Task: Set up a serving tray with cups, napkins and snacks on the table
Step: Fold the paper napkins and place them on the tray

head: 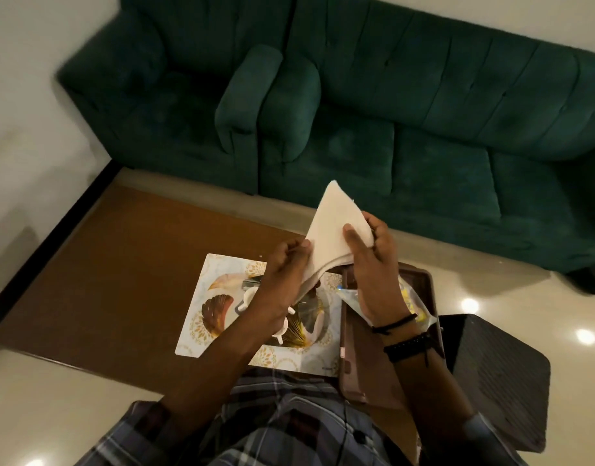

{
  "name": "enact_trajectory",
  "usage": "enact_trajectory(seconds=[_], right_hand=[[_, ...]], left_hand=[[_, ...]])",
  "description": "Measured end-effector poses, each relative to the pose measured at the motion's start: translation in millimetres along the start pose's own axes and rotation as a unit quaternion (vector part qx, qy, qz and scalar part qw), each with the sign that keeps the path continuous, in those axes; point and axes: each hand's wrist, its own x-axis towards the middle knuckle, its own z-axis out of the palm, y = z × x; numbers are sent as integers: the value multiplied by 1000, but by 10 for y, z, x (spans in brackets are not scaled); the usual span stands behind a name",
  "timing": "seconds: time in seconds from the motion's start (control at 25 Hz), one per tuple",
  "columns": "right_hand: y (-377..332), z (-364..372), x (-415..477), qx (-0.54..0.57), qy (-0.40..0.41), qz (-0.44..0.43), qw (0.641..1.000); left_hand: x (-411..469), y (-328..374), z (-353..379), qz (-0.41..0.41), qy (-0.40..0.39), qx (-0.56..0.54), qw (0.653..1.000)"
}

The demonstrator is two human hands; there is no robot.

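A white napkin (329,223), folded into a triangle, is held up over the table between both hands. My left hand (282,267) pinches its lower left edge. My right hand (373,260) grips its right side, thumb on the front face. Below them lies a patterned serving tray (202,294) with white cups (249,297) on it, partly hidden by my left forearm. A clear snack packet (348,294) with yellow contents lies on a brown tray (423,280) to the right.
The brown wooden table (121,264) holds both trays. A green sofa (390,112) stands behind it. A dark ribbed box (497,375) sits at the right. Glossy floor surrounds the table.
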Motion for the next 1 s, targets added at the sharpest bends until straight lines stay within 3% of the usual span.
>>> enact_trajectory(seconds=[0.08,0.2,0.32,0.64,0.8,1.0], right_hand=[[-37,-106,56,79,1,41,996],[-147,-203,31,199,-56,133,969],[-155,-224,-18,193,-95,149,965],[-32,4,-227,178,-129,146,965],[37,163,-244,167,-58,177,968],[0,55,-73,165,9,147,975]], left_hand=[[3,-8,-102,-40,-12,-77,996],[-62,44,-139,-114,-33,-245,962],[-54,65,-107,-104,-35,-324,940],[2,145,114,-44,15,-376,925],[18,114,157,-52,22,-360,931],[70,137,43,-47,27,-364,930]])
